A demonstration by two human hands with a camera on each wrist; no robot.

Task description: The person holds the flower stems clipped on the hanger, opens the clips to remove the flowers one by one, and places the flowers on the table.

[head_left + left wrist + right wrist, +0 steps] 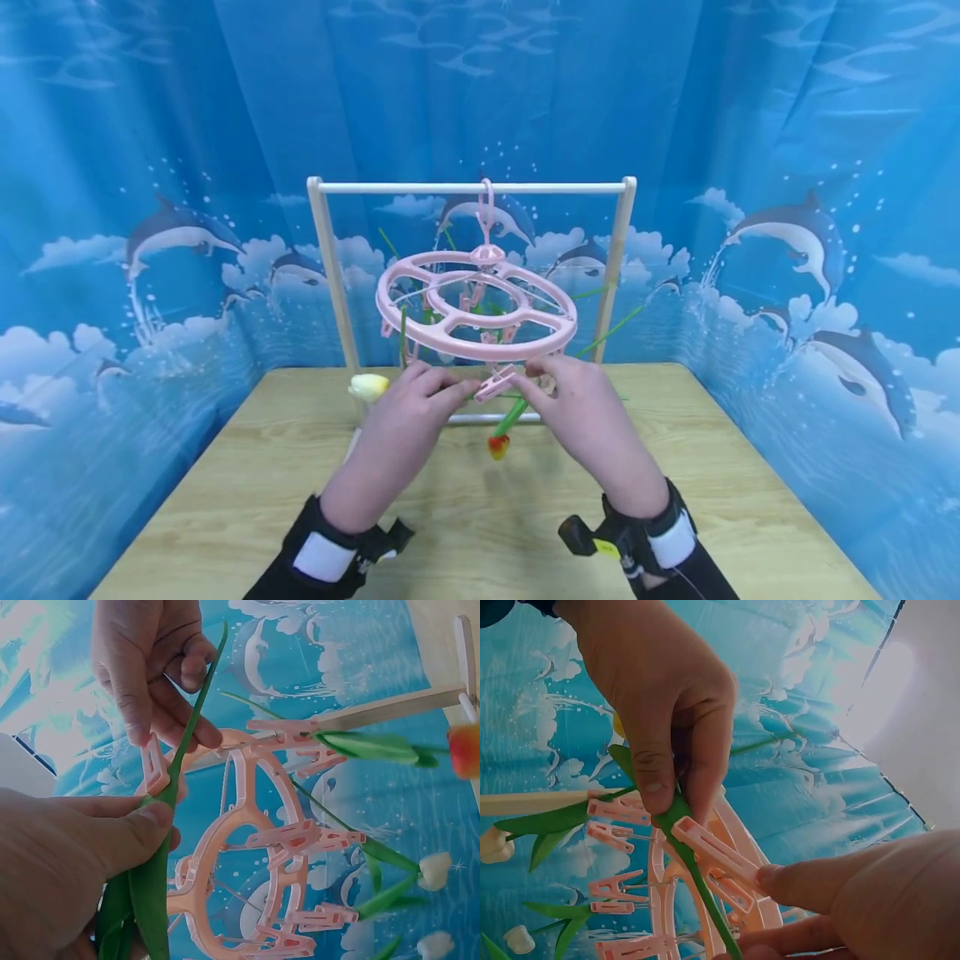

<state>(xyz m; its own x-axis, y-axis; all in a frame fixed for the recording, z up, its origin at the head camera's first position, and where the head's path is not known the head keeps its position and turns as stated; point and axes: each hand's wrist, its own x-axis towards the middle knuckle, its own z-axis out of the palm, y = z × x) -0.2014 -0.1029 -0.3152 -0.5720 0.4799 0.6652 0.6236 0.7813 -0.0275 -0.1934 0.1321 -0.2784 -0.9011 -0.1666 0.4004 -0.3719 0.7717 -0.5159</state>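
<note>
My left hand (416,417) grips a pale yellow tulip (367,386) by its green stem and leaves. In the left wrist view, the thumb presses along a leaf (150,889), and the thin stem runs up past a pink clothespin (155,765). My right hand (585,417) pinches the handle end of this clothespin, thumb on one arm and fingers behind. The right wrist view shows the clothespin (718,851) lying across the stem (705,889). It hangs at the near rim of a round pink clip hanger (480,342).
The hanger hooks over a rack's white bar (405,188) between wooden posts (615,267). Other clothespins hold tulips head down: a red-orange one (465,750) and white ones (435,870). The rack stands on a wooden table (675,467) before a blue dolphin-print curtain (480,100).
</note>
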